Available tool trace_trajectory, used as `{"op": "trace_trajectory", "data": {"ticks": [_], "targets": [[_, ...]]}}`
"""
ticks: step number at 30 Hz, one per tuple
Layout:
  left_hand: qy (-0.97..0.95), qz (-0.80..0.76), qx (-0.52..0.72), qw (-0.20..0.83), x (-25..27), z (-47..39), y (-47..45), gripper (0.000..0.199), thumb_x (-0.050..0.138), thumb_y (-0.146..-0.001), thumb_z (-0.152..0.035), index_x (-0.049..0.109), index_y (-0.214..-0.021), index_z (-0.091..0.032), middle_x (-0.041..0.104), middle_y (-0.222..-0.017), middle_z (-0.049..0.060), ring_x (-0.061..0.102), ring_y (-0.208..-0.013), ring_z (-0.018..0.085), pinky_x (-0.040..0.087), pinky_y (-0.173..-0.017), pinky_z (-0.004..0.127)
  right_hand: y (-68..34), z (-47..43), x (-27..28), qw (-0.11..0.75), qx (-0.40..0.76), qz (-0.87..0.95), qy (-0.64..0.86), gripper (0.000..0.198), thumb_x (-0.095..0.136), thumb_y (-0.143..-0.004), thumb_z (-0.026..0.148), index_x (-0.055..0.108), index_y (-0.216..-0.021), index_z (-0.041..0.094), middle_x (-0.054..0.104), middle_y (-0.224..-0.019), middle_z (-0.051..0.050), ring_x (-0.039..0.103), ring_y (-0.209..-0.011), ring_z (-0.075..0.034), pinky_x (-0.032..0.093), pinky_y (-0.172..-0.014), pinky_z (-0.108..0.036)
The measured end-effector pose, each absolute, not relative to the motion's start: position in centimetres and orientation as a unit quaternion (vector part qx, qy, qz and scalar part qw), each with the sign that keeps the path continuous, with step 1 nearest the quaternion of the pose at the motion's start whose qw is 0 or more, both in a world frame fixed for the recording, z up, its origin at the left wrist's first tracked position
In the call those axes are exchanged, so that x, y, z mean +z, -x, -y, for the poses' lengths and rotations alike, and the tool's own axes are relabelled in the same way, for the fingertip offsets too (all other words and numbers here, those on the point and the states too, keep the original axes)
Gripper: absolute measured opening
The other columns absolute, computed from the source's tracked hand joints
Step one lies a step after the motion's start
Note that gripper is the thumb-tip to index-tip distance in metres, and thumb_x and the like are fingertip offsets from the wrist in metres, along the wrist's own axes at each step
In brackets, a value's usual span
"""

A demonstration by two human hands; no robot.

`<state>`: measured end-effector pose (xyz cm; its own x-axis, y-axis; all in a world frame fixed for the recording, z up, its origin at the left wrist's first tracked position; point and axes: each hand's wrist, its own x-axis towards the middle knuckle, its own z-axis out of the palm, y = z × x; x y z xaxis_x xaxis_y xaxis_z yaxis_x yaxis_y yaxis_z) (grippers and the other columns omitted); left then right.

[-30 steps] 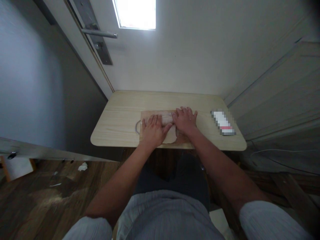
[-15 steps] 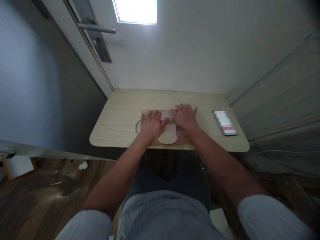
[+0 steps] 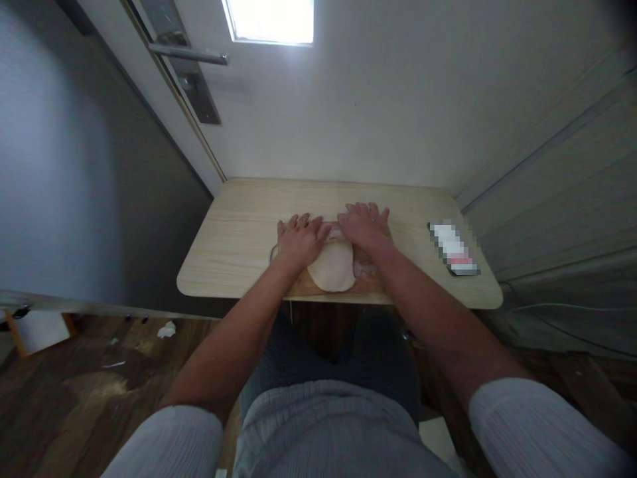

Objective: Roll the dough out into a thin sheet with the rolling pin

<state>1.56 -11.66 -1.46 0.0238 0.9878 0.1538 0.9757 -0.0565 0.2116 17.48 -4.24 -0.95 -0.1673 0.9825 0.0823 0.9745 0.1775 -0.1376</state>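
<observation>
2 hands (image 3: 301,241), palms down, at flattened dough (image 3: 332,267) on board (image 3: 369,284)

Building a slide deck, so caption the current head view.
Left grip and right grip spread palm-down at the far side of a brown board, a flat, pale, dough-like sheet lying on it.

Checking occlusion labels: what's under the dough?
A board, showing right of the dough and along its near edge, with the table under that. The board's surface directly beneath the dough is covered, so its state there can't be seen.
</observation>
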Motion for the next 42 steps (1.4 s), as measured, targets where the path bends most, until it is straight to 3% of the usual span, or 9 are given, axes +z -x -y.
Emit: {"op": "trace_trajectory", "data": {"ticks": [24, 32, 42], "targets": [[-0.715, -0.687, 0.1, 0.079, -1.8, 8.0, -0.4, 0.056, 0.017, -0.103, -0.054, 0.057, -0.138, -0.034, 0.057, -0.145, 0.01, 0.048, -0.134, 0.037, 0.032, -0.107, 0.072, -16.1, 0.6, -1.0, 0.024, 0.08, 0.732, 0.677, 0.055, 0.042, -0.094, 0.05, 0.061, -0.134, 0.019, 0.056, -0.144, -0.016, 0.041, -0.136, -0.039, 0.019, -0.112, -0.07], [-0.704, -0.698, 0.105, 0.082, -1.9, 7.8, -0.4, 0.054, 0.02, -0.103, -0.053, 0.062, -0.132, -0.035, 0.058, -0.144, 0.008, 0.05, -0.132, 0.036, 0.035, -0.107, 0.069, -16.1, 0.4, -1.5, 0.032, 0.07, 0.733, 0.676, 0.055, 0.042, -0.093, 0.052, 0.063, -0.132, 0.019, 0.057, -0.141, -0.017, 0.043, -0.134, -0.039, 0.022, -0.11, -0.07], [-0.708, -0.694, 0.129, 0.038, -2.0, 9.4, -0.9, 0.054, 0.021, -0.104, -0.051, 0.059, -0.135, -0.029, 0.061, -0.139, 0.01, 0.055, -0.125, 0.034, 0.036, -0.107, 0.063, -16.8, 1.9, -2.3, 0.11, 0.046, 0.731, 0.671, 0.053, 0.041, -0.095, 0.047, 0.06, -0.138, 0.021, 0.058, -0.143, -0.013, 0.042, -0.136, -0.035, 0.019, -0.115, -0.066]]}}
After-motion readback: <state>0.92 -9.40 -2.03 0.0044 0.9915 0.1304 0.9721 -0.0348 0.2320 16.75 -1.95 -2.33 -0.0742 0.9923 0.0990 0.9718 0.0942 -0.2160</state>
